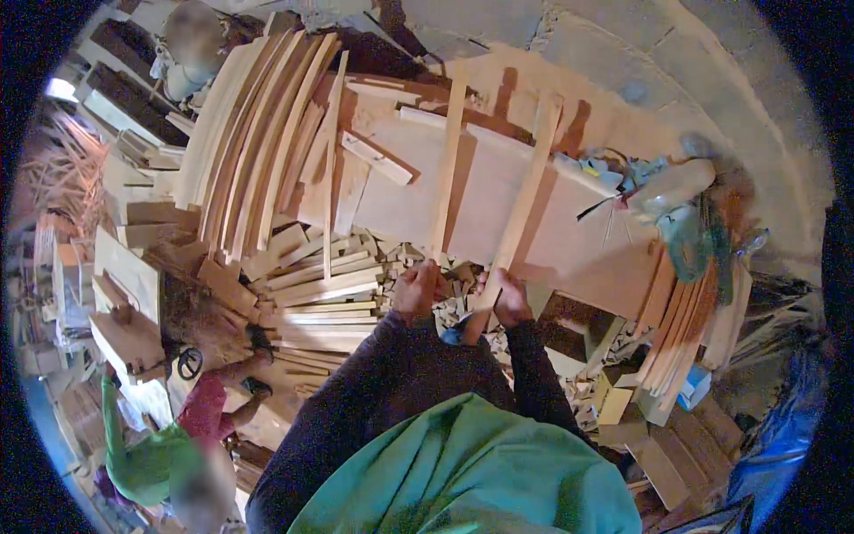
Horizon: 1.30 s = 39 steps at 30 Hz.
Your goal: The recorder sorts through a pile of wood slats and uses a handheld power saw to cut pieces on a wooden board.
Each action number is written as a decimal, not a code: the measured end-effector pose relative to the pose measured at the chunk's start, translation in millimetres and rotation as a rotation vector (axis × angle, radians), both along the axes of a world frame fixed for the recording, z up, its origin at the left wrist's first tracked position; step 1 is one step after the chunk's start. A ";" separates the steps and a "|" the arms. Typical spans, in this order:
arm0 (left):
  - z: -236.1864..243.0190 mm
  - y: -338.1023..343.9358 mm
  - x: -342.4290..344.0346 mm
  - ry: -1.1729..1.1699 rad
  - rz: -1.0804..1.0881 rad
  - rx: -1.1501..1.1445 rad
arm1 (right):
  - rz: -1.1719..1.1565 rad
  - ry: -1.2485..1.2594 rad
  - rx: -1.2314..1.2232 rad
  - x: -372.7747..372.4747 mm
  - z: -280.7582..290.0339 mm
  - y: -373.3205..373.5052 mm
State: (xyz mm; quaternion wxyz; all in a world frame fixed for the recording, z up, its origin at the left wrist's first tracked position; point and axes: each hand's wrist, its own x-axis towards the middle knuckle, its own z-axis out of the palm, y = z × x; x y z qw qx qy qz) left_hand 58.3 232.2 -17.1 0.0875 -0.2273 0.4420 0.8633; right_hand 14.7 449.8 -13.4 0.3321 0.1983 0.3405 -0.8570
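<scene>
Wood strips: two long pale ones, the left strip (449, 160) and the right strip (525, 200), both reaching out over the tabletop (578, 236), their far ends past its back edge. Can't tell if they touch it.
Left hand: the left hand (420, 289) has its fingers wrapped around the near end of the left strip.
Right hand: the right hand (505, 298) is gripping the right strip a bit up from its near end, which pokes back toward the lap.
On the tabletop: a short wood block (378, 158) lying at an angle, left of the strips. There's a blue rag (627, 169) near the right end, with a clear plastic bag (683, 245) just beside it.
Left side: big stack of long curved-looking boards (258, 133), then a heap of short sticks (325, 289) lower down, nearer the person.
Right side: bundle of reddish slats (678, 325), a cardboard box (614, 398) below it, and a blue tarp (774, 454) further out.
Other folks: a co-worker in a green top (147, 467) down at lower left, and another person (187, 76) beyond the boards.
</scene>
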 end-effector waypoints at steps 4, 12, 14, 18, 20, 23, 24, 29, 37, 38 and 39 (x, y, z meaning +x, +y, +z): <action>4.5 -10.6 4.8 -0.098 -0.017 -0.165 | -0.007 -0.016 0.163 4.6 4.6 0.9; 5.1 -2.2 13.8 0.183 -0.005 -0.690 | 0.002 -0.044 0.044 6.5 1.1 6.9; -3.9 1.6 14.3 0.131 -0.088 -0.956 | 0.013 -0.026 -0.017 6.7 2.9 6.2; -22.2 13.4 21.1 0.121 -0.020 -1.131 | -0.014 -0.023 0.088 11.8 10.5 2.3; -25.1 20.2 26.1 0.189 0.084 -1.050 | 0.004 -0.028 -0.026 13.9 11.2 -1.8; -15.9 32.9 38.4 0.234 0.172 -0.853 | -0.041 0.023 0.050 18.0 2.5 -16.7; -10.1 37.2 41.6 0.175 0.183 -0.764 | -0.025 0.023 0.005 18.3 -2.7 -23.4; 20.7 57.5 47.4 0.235 0.303 -1.095 | -0.010 0.116 0.157 12.8 -26.3 -51.5; 28.9 66.3 48.5 0.138 0.134 -1.031 | -0.179 0.068 0.268 8.8 6.7 -55.8; 30.8 67.0 50.2 0.212 0.044 -1.353 | -0.188 0.066 0.284 9.0 12.6 -56.1; 33.9 67.6 50.8 0.271 -0.055 -1.685 | -0.103 0.116 0.291 9.2 17.5 -55.9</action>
